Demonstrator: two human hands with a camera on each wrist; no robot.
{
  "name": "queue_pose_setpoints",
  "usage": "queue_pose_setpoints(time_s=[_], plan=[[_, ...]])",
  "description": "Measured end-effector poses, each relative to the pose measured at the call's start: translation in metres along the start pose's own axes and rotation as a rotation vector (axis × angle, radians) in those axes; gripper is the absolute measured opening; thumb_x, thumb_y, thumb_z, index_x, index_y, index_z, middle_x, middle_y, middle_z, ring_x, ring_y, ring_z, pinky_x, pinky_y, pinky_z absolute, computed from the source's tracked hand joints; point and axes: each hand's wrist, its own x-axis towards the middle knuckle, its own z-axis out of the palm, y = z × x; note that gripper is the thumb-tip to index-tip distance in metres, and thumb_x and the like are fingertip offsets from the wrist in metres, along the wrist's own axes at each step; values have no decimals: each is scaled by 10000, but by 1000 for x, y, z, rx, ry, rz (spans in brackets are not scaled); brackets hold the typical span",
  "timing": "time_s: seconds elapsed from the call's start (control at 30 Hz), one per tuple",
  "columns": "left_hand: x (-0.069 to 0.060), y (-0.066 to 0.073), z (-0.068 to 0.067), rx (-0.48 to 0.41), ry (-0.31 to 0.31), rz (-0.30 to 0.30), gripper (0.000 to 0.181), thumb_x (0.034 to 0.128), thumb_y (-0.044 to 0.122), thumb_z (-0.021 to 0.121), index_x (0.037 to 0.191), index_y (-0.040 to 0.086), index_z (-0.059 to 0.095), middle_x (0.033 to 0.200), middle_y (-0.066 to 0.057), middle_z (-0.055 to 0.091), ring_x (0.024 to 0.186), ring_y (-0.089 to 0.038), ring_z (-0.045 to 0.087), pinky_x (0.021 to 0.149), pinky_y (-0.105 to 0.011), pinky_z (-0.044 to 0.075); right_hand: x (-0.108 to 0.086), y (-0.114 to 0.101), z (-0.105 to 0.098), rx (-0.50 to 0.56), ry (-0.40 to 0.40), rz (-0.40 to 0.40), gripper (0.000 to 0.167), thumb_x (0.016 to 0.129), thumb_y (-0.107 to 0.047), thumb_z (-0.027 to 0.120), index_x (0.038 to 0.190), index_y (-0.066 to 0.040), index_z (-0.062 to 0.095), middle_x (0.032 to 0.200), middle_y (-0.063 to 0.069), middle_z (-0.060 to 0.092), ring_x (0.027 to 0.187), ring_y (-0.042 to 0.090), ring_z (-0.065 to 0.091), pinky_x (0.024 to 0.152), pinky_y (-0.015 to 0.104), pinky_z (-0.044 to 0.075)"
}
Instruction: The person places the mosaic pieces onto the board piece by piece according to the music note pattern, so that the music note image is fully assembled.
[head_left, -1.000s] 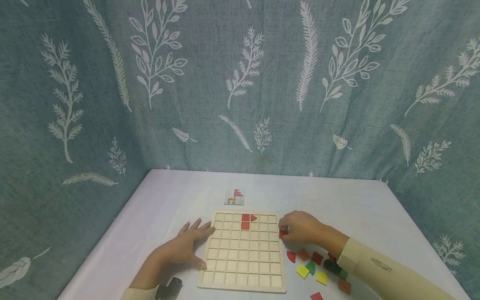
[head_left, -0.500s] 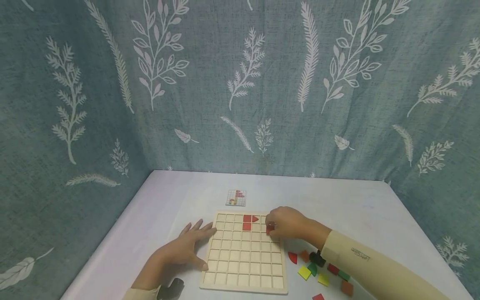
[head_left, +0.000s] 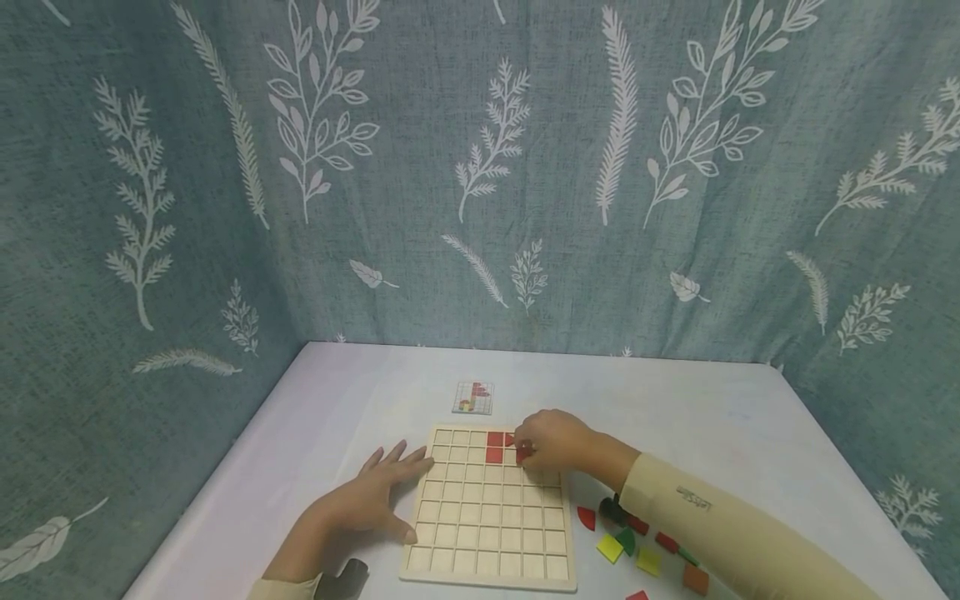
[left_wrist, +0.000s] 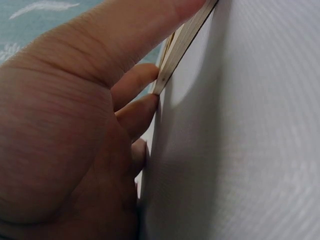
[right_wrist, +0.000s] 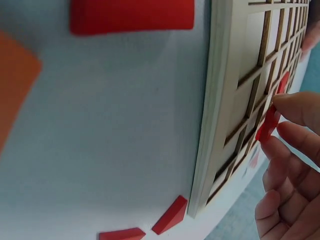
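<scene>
Right hand (head_left: 557, 442): pinching one red piece (right_wrist: 270, 123) over gridded board (head_left: 487, 537). Left hand (head_left: 365, 500) (fingers spread): touching the board's edge.

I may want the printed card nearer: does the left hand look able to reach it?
Likely yes: the left hand lies open-fingered, touching the board, with only tabletop between it and the printed card.

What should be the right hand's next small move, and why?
Probably, the right hand should lower the red piece into the bare cell right of the lower red square: it pinches the piece over the board, near that cell, and the left hand touches the board's edge.
</scene>
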Motion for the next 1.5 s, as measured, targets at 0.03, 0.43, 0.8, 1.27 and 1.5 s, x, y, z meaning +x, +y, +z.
queue_pose_setpoints(time_s=[0.03,0.43,0.8,1.27,1.5], plan=[[0,0,0,-1,3,4,1130,540,622,812,1495,173,409,1577,-61,270,1463,-376,26,1136,-566,-69,1,-1,0,2,-4,7,143,808,-279,766,939,-234,730,798,-169,602,763,44,539,745,281,508],[-1,-3,2,15,7,-3,1144,532,635,802,1498,169,402,1578,-67,271,1466,-367,24,1136,-560,-68,10,-2,9,-19,67,-88,54,824,-237,747,821,-217,696,744,-161,566,701,33,537,669,250,502],[-1,1,1,14,7,-21,1153,523,645,803,1498,177,405,1577,-42,275,1471,-342,25,1143,-555,-63,14,-6,10,-27,31,-78,51,846,-265,744,871,-230,716,763,-163,544,719,32,525,687,253,497],[0,2,0,29,1,-47,1166,513,666,796,1503,195,399,1581,-31,267,1474,-322,21,1145,-545,-66,13,-9,13,-25,34,-64,63,834,-276,758,831,-238,707,746,-165,526,693,32,501,662,238,486],[-1,2,0,20,3,-32,1152,524,648,806,1498,181,406,1576,-54,278,1468,-355,33,1137,-573,-60,11,-4,12,-32,44,-92,69,817,-267,762,810,-229,704,754,-168,540,689,16,512,662,236,495]])
